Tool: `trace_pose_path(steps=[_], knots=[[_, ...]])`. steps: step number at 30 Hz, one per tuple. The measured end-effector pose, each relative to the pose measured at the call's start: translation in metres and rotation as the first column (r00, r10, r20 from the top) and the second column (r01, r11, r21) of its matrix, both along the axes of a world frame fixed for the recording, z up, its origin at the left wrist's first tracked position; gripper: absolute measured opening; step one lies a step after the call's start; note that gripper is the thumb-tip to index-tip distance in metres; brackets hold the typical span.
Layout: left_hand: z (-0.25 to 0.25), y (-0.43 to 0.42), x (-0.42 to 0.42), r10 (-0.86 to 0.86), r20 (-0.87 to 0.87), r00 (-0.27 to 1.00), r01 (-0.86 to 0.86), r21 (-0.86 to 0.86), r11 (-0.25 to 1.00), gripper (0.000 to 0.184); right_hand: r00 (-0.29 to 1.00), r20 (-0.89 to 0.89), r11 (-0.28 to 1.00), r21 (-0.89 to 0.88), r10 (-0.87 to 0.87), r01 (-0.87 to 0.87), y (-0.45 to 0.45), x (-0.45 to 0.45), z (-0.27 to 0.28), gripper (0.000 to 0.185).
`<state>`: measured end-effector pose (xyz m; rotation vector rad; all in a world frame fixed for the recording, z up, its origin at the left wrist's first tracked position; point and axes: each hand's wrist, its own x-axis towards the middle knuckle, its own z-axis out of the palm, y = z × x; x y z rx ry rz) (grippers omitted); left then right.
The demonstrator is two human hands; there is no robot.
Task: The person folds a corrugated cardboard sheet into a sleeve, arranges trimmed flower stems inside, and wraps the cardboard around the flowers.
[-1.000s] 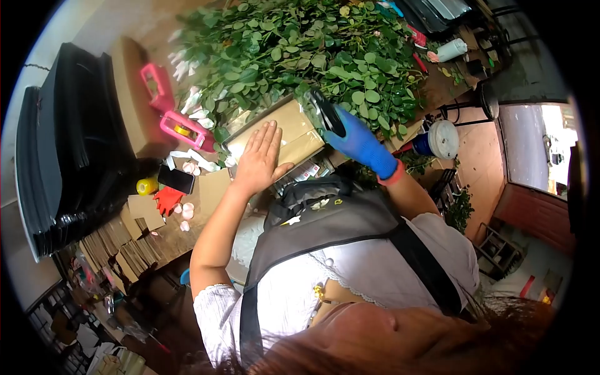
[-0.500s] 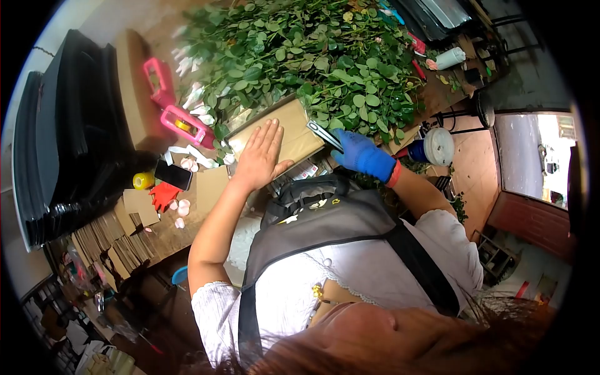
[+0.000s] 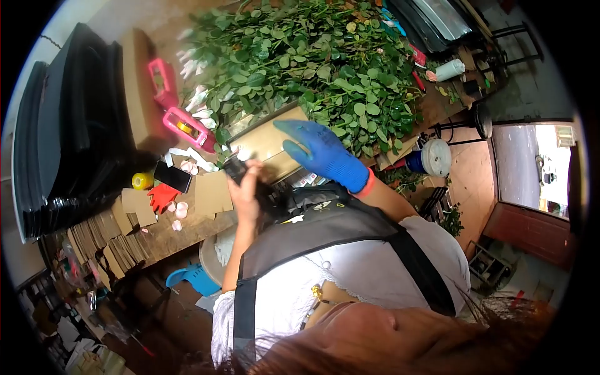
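Note:
My left hand (image 3: 249,190), bare, is closed around a dark, motion-blurred thing (image 3: 236,167) at the table's near edge. It looks like black cloth; whether it joins the grey-black apron (image 3: 319,231) I cannot tell. My right hand (image 3: 325,153) wears a blue glove with a red cuff. Thumb and fingers are apart, with nothing visible between them. The glove hovers over the right part of a shallow tan rectangular tray or board (image 3: 256,140) with a raised far edge. A pile of leafy green stems (image 3: 300,62) lies just beyond it.
Pink tape dispensers (image 3: 187,128), a phone (image 3: 172,177), a red glove (image 3: 164,197), yellow tape (image 3: 142,180) and pale petals lie to the left. Cardboard pieces (image 3: 125,247) line the near left edge. Black sheets (image 3: 75,125) stand far left. A white bucket (image 3: 435,157) sits right.
My left hand has left the tan surface, drawn back toward my body and closed on the dark thing. My right hand moved left and opened; the silver-and-black tool it held is no longer visible.

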<state>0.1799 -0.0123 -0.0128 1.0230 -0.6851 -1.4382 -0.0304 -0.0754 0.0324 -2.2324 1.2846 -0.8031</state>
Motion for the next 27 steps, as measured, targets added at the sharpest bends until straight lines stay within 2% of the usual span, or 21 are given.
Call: trace_pose_path(steps=[1,2,4,6,7,8,10,12,13,14,16,18,20,21,24,25,27], knots=[[-0.008,0.001,0.017,0.067,0.048,0.997,-0.067,-0.003,0.998,0.058,0.987,-0.161,0.998,-0.061,-0.028,0.019,-0.008,-0.002,-0.009,0.046],[-0.008,0.002,0.028,0.15,0.088,0.985,-0.151,0.009,0.988,0.054,0.963,-0.264,0.965,-0.261,-0.048,-0.024,-0.014,-0.014,-0.03,0.048],[-0.027,0.0,0.051,0.156,0.501,0.851,-0.178,-0.005,0.984,0.059,0.814,-0.515,0.962,-0.183,-0.27,0.203,-0.008,-0.043,-0.076,0.049],[-0.067,-0.006,0.067,0.131,0.817,0.561,-0.182,-0.033,0.983,0.063,0.789,-0.569,0.954,0.025,-0.233,0.3,-0.002,-0.069,-0.078,0.048],[-0.083,-0.008,0.073,0.069,0.867,0.493,-0.168,0.018,0.986,0.07,0.778,-0.593,0.93,0.124,-0.21,0.346,0.001,-0.079,-0.077,0.047],[-0.103,-0.009,0.076,0.043,0.936,0.35,-0.137,0.005,0.991,0.069,0.816,-0.537,0.939,0.115,-0.216,0.324,0.003,-0.086,-0.07,0.047],[-0.138,-0.012,0.084,0.025,0.98,0.197,-0.022,-0.022,1.0,0.069,0.888,-0.406,0.955,0.103,-0.214,0.278,0.006,-0.089,-0.043,0.045],[-0.138,-0.016,0.083,-0.04,0.996,0.074,0.038,0.037,0.999,0.066,0.953,-0.169,0.962,-0.153,-0.25,0.226,0.008,-0.08,-0.018,0.049],[-0.134,-0.02,0.083,0.073,0.993,0.088,0.047,-0.077,0.996,0.065,0.956,-0.161,0.964,-0.151,-0.244,0.22,0.008,-0.074,-0.005,0.051],[-0.116,-0.028,0.081,0.168,0.978,0.123,0.007,-0.17,0.985,0.06,0.969,-0.117,0.975,-0.075,-0.218,0.21,0.01,-0.069,0.006,0.046],[-0.104,-0.056,0.088,0.293,0.94,0.175,-0.209,-0.256,0.944,0.057,0.982,0.017,0.979,0.079,-0.187,0.186,0.018,-0.058,0.006,0.043],[-0.12,-0.089,0.107,0.382,0.901,0.204,-0.413,-0.275,0.869,0.043,0.994,-0.013,0.992,0.066,-0.106,0.107,0.022,-0.044,0.008,0.042],[-0.149,-0.127,0.139,0.161,0.893,0.419,-0.36,0.0,0.933,0.045,0.998,-0.03,0.997,0.056,-0.047,0.049,0.026,-0.034,0.006,0.041],[-0.157,-0.138,0.144,0.191,0.841,0.506,-0.351,-0.001,0.936,0.052,0.999,-0.032,0.999,0.048,-0.022,0.024,0.027,-0.032,0.004,0.042],[-0.156,-0.157,0.153,0.151,0.704,0.694,-0.373,0.172,0.912,0.047,0.999,-0.043,0.999,0.051,0.002,0.0,0.032,-0.031,0.004,0.042],[-0.155,-0.152,0.15,0.232,0.694,0.681,-0.391,0.077,0.917,0.045,0.998,-0.056,1.0,0.028,-0.002,0.004,0.033,-0.034,0.003,0.042],[-0.163,-0.135,0.147,0.072,0.72,0.69,-0.257,0.152,0.954,0.044,0.997,-0.064,0.999,0.024,-0.032,0.033,0.039,-0.038,0.002,0.041]])
